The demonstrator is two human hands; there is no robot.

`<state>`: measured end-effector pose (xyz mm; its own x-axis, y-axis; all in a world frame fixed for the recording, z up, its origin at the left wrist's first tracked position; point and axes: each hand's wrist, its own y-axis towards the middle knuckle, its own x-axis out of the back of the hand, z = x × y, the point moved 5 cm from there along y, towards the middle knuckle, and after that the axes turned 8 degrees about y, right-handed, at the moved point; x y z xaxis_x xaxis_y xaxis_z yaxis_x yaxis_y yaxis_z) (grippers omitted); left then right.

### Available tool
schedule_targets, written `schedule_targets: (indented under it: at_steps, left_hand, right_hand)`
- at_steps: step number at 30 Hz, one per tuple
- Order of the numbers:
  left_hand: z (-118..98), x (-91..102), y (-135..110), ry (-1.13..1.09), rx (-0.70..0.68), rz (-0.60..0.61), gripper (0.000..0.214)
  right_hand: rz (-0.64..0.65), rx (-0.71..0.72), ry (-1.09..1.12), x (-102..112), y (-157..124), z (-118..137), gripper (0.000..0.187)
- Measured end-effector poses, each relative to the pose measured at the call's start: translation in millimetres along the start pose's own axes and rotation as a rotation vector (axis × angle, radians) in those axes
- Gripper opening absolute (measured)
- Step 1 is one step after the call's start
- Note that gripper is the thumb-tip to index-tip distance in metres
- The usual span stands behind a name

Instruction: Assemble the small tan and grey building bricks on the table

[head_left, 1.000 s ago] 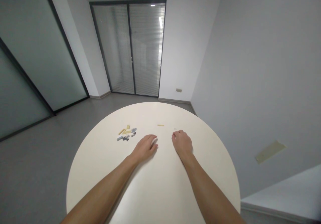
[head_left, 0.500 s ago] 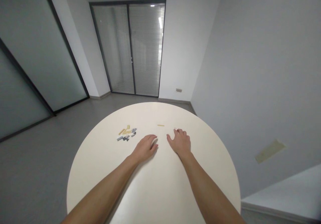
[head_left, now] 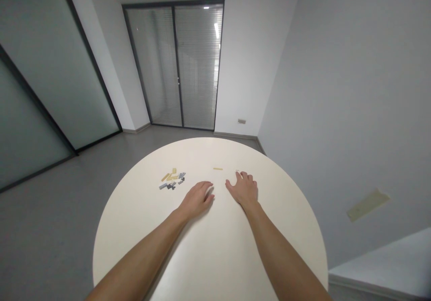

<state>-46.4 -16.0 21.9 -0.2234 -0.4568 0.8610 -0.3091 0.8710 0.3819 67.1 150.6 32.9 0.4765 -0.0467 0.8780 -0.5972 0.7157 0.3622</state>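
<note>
My left hand [head_left: 198,199] rests on the round table with its fingers slightly curved and the thumb apart, holding nothing. My right hand [head_left: 245,188] lies palm down to the right of it, fingers spread and holding nothing that I can see. Just beyond its index fingertip is a tiny thin piece [head_left: 237,170], too small to name. A narrow yellow strip [head_left: 217,169], like a toy building piece, lies apart from both hands, farther back between them. Left of my left hand is a loose group of small yellow and grey building pieces [head_left: 172,178].
The white round table [head_left: 208,265] carries all the pieces, its far edge curving ahead of my hands. Beyond it stand a glass door with blinds [head_left: 197,67] and a wall at the right with a tan patch [head_left: 368,205]. Frosted glass panels [head_left: 50,67] are on the left.
The whole view has shifted slightly to the right. My right hand's fingers look a little more spread, with the tiny piece just ahead of them. My left hand stays nearly the same.
</note>
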Motion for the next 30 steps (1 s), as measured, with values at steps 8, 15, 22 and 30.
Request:
schedule_targets:
  at_steps: [8, 15, 22, 30]
  left_hand:
    - [0.4, 5.9, 2.7, 0.038, 0.024, -0.008, 0.034]
    - [37.7, 47.2, 0.2, 0.391, 0.368, -0.111, 0.029]
    - [78.6, 82.4, -16.3, 0.581, 0.693, 0.074, 0.038]
    - [97.9, 86.2, -22.8, 0.552, 0.791, 0.242, 0.047]
  right_hand:
    - [-0.004, 0.062, 0.024, -1.9, -5.8, 0.1, 0.041]
    - [0.054, 0.085, 0.122, -11.2, -14.1, 1.7, 0.036]
    - [0.067, 0.077, 0.16, -13.1, -14.8, -0.9, 0.038]
    - [0.065, 0.078, 0.16, -13.3, -15.1, -0.5, 0.039]
